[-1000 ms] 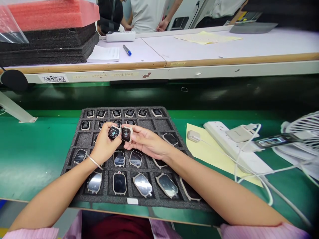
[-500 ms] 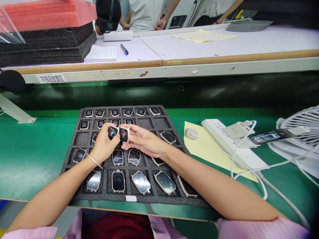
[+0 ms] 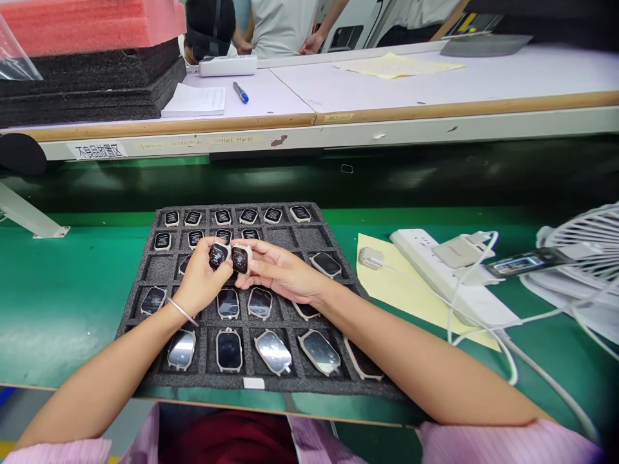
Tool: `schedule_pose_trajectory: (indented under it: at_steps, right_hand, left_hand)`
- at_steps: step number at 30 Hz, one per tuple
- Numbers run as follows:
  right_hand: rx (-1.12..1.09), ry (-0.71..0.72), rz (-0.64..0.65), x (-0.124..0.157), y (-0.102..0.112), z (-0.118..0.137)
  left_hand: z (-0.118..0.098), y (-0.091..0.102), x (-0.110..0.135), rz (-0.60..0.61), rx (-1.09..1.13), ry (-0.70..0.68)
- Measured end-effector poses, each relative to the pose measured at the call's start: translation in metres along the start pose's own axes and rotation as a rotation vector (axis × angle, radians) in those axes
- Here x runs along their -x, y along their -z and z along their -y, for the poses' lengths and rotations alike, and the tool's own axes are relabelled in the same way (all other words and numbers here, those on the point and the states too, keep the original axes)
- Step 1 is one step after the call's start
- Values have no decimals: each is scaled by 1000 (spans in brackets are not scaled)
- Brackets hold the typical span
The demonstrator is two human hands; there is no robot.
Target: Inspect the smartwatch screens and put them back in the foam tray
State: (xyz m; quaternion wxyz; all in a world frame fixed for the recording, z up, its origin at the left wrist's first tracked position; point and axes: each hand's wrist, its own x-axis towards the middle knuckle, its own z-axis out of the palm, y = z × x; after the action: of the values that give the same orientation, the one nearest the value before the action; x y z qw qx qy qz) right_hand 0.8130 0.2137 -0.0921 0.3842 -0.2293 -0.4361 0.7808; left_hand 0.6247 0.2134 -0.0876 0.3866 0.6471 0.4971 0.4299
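Note:
My left hand [image 3: 200, 283] is closed around a small smartwatch body [image 3: 218, 255] with a lit screen. My right hand [image 3: 280, 274] grips a second smartwatch body [image 3: 240, 259], also lit. The two watches are held side by side, almost touching, above the middle of a black foam tray [image 3: 145, 274]. The tray's pockets hold several more watch bodies, such as one [image 3: 229, 348] in the near row. A thin bangle circles my left wrist.
The tray lies on a green bench [image 3: 62, 303]. To the right are a yellow sheet [image 3: 411, 290], a white power strip [image 3: 449, 280] with cables, a phone [image 3: 525, 263] and a white fan [image 3: 587, 254]. Behind, a raised shelf carries foam sheets [image 3: 91, 77], paper, a pen [image 3: 240, 92]. People stand beyond it.
Both hands and their watches have stayed together over the tray; only the view has shifted slightly.

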Motion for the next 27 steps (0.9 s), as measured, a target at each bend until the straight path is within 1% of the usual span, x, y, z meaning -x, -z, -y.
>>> schedule_pose_trajectory:
  at_steps: [7, 13, 19, 27]
  right_hand:
    - [15, -1, -10, 0, 0, -1]
    - [24, 5, 10, 0, 2, -2]
    - [32, 7, 1, 1, 2, -1]
    - [32, 12, 0, 1, 3, -3]
  left_hand:
    - [1, 0, 0, 20, 8, -13]
    - [1, 0, 0, 9, 10, -14]
    - [1, 2, 0, 35, 5, -7]
    - [2, 1, 0, 24, 23, 6]
